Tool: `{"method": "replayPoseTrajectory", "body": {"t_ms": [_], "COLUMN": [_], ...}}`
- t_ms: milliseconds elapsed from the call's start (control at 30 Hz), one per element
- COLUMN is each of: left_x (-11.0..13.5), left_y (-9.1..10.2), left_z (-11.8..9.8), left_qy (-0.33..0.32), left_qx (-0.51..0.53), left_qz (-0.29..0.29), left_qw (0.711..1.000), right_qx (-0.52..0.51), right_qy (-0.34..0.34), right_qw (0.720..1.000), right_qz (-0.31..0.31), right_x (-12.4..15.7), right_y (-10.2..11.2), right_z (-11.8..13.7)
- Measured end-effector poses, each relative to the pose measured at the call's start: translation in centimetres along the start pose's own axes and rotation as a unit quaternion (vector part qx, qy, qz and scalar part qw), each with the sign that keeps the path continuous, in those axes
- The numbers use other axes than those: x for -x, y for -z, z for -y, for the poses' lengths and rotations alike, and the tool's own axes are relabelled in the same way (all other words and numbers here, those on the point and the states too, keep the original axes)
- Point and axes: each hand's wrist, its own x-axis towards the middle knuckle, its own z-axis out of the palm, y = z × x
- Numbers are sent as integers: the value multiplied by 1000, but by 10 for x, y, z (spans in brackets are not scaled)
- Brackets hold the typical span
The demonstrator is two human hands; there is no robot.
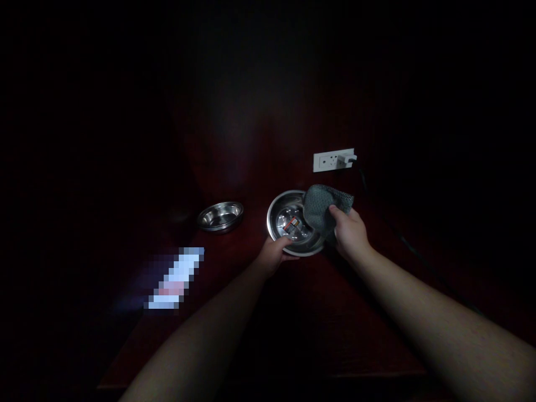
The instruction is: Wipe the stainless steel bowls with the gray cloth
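My left hand (274, 252) grips the near rim of a shiny steel bowl (287, 215), held tilted toward me above a dark red table (318, 329). A small label shows inside the bowl. My right hand (349, 231) is closed on a grey cloth (322, 205), which is pressed against the bowl's right inner side and drapes over its rim.
A second steel bowl (220, 216) rests on the table to the left. A white wall socket (333, 160) with a plug (347, 158) and a dark cable sits behind. A pale blurred oblong (175, 278) lies at the left. The surroundings are very dark.
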Motion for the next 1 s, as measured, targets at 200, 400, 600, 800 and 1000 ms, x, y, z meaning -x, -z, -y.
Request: {"method": "replayPoseTrajectory", "body": {"t_ms": [200,400,600,800,1000], "left_x": [0,-1,-2,0,1], "left_y": [-4,-3,2,6,1], "left_z": [-1,0,-2,-5,-5], "left_qy": [3,0,18,36,28], "left_qx": [-21,18,77,120,128], "left_qz": [-3,-7,29,66,51], "left_qw": [1000,1000,996,990,990], "right_qx": [237,360,350,353,362], "right_qy": [296,269,196,165,159], "right_qw": [921,823,787,797,789], "right_qz": [90,347,469,461,471], "right_x": [9,19,25,23,26], "right_y": [6,3,0,3,1], "right_z": [9,-1,2,-4,0]}}
